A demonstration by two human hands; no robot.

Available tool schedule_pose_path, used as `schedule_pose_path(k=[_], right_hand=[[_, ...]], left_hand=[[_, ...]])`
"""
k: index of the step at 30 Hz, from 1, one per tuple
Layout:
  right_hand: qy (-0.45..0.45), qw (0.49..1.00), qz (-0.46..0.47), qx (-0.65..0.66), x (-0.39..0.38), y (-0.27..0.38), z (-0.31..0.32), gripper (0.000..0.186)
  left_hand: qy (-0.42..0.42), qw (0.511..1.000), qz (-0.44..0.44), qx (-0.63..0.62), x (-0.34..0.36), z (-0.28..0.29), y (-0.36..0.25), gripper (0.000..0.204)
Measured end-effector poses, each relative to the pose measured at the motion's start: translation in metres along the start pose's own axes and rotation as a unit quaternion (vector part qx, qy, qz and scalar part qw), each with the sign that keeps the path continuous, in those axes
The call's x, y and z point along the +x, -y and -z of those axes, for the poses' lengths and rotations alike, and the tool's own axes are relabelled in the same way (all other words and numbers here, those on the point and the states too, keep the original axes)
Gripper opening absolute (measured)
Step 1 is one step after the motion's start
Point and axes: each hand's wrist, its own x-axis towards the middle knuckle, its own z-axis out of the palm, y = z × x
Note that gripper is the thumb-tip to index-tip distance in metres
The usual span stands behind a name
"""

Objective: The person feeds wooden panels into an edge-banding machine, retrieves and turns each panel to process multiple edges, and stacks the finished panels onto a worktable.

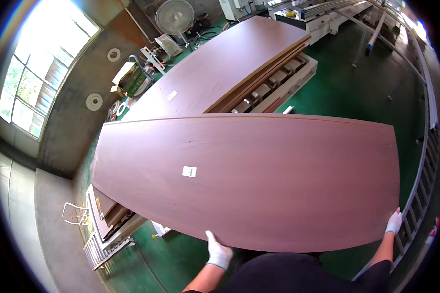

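Note:
A large reddish-brown wooden panel (278, 180) spans the view in front of me, its near long edge close to my body. A small white label (189, 171) is stuck on its face, left of the middle. My left hand (219, 251), in a white glove, grips the near edge with the thumb on top; its other fingers are hidden beneath. At the panel's right end, my right hand (394, 222), also gloved, is closed around the edge near the corner. The panel's far left part lies over a lower stack at the left.
Behind lies a stack of similar panels (225, 63) on a roller conveyor (298, 80). At the left, more boards (105, 210) rest on a metal frame (107, 251). A rail with rungs (423, 180) curves along the right. A fan (174, 17) stands at the back.

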Motion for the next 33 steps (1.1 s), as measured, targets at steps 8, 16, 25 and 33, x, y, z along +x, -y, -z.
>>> schedule_pose_path(k=[8, 16, 25, 33], right_hand=[[-0.141, 0.921, 0.358, 0.068, -0.205, 0.314, 0.056, 0.033], [0.184, 0.832, 0.519, 0.069, -0.454, 0.541, -0.003, 0.063], [0.234, 0.856, 0.459, -0.038, -0.404, 0.497, 0.003, 0.071], [0.166, 0.924, 0.343, -0.013, -0.326, 0.426, 0.0, 0.078]], left_hand=[[-0.022, 0.983, 0.134, 0.12, -0.073, 0.017, -0.014, 0.076], [0.067, 0.978, 0.117, 0.159, -0.027, 0.139, -0.025, 0.086], [0.127, 0.926, 0.029, 0.355, -0.045, 0.14, -0.021, 0.079], [0.221, 0.904, 0.321, 0.175, -0.055, 0.119, -0.021, 0.08]])
